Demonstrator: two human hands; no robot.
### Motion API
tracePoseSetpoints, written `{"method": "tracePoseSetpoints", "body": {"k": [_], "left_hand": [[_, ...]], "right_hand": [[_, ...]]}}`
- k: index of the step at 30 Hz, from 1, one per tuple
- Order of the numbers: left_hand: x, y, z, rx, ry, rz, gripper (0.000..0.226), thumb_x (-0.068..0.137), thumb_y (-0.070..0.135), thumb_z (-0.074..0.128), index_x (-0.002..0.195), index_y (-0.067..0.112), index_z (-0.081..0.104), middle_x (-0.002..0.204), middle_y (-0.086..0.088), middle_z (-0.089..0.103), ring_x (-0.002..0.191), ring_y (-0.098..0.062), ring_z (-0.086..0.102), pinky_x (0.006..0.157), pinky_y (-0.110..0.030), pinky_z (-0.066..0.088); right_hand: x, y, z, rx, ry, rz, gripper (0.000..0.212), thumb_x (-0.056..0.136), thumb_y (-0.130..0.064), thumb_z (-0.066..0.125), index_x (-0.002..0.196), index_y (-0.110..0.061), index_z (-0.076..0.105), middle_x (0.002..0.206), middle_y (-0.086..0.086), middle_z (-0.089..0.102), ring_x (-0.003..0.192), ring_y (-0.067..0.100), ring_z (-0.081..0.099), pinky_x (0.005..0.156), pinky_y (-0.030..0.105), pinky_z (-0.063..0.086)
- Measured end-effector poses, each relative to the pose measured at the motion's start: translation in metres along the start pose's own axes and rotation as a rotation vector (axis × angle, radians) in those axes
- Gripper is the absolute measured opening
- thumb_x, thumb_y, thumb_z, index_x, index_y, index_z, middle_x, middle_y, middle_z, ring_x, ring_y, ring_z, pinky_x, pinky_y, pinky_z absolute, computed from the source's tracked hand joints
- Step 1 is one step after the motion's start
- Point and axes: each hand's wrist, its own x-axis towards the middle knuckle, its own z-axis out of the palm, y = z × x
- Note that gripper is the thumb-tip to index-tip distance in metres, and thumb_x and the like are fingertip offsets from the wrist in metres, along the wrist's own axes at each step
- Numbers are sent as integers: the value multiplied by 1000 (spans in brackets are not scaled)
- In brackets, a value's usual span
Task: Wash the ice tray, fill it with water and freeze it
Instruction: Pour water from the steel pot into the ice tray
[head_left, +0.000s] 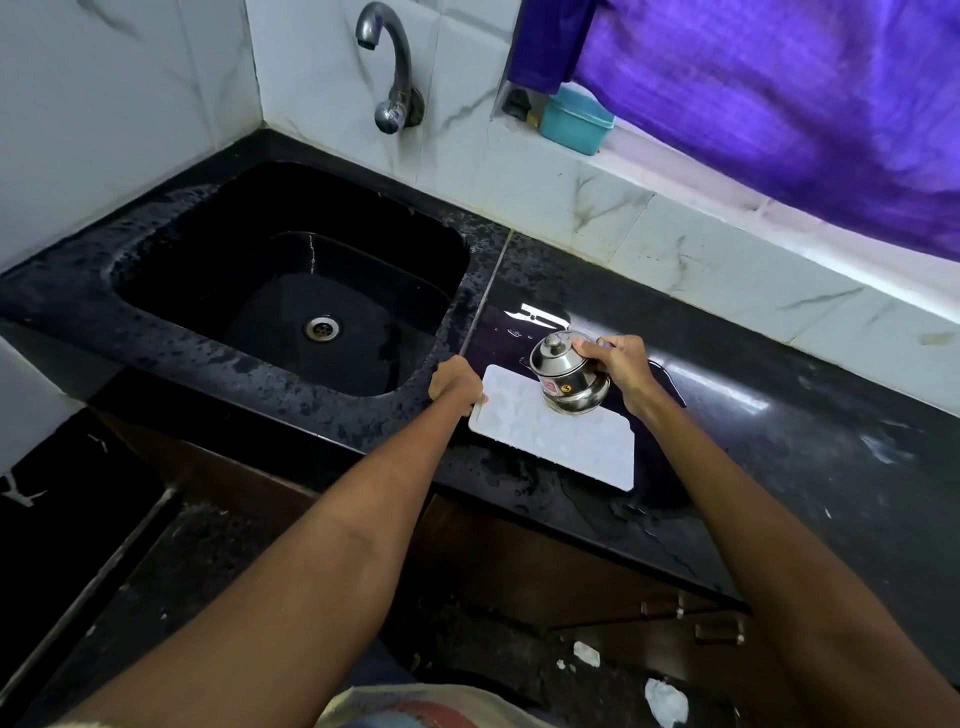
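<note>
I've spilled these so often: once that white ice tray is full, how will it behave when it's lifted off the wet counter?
The ice tray looks thin, wide and shallow, so it may flex and slop water if lifted by one end, where the left hand grips it now. The counter is wet, so it probably slides easily. Water from the steel pot in the right hand would likely make it noticeably heavier.

White ice tray (561, 436), speckled black counter (779, 467)

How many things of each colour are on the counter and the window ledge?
White: 1, the ice tray
Silver: 1, the steel pot
Teal: 1, the plastic box on the ledge
Total: 3
</note>
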Motion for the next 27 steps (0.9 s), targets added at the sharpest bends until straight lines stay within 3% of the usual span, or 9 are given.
{"method": "tracePoseSetpoints", "body": {"k": [12,18,23,27], "left_hand": [[-4,-2,0,-20,12,0,39,81,11,75,115,-2,62,115,-17,68,95,-28,71,81,-39,60],[-4,-1,0,-2,19,1,39,82,11,75,116,-2,62,117,-17,67,97,-28,71,82,-38,60],[-3,-1,1,9,21,3,40,82,11,74,117,-1,61,119,-17,66,102,-29,68,84,-39,59],[-1,-1,2,27,28,6,43,83,12,73,121,-1,59,125,-17,63,111,-30,64,87,-36,57]], "right_hand": [[-12,-10,6,-28,14,12,47,83,-2,64,46,-16,39,30,-12,47,32,-4,44,40,11,34],[-11,-7,5,-25,11,30,51,83,-5,65,39,-19,43,32,-12,49,33,-3,46,42,13,35],[-9,-4,6,-32,28,32,46,83,-4,64,45,-16,42,31,-12,48,32,-3,45,42,13,34],[-5,0,9,-33,37,42,47,81,-8,68,45,-17,38,33,-13,45,40,3,44,48,20,32]]}}
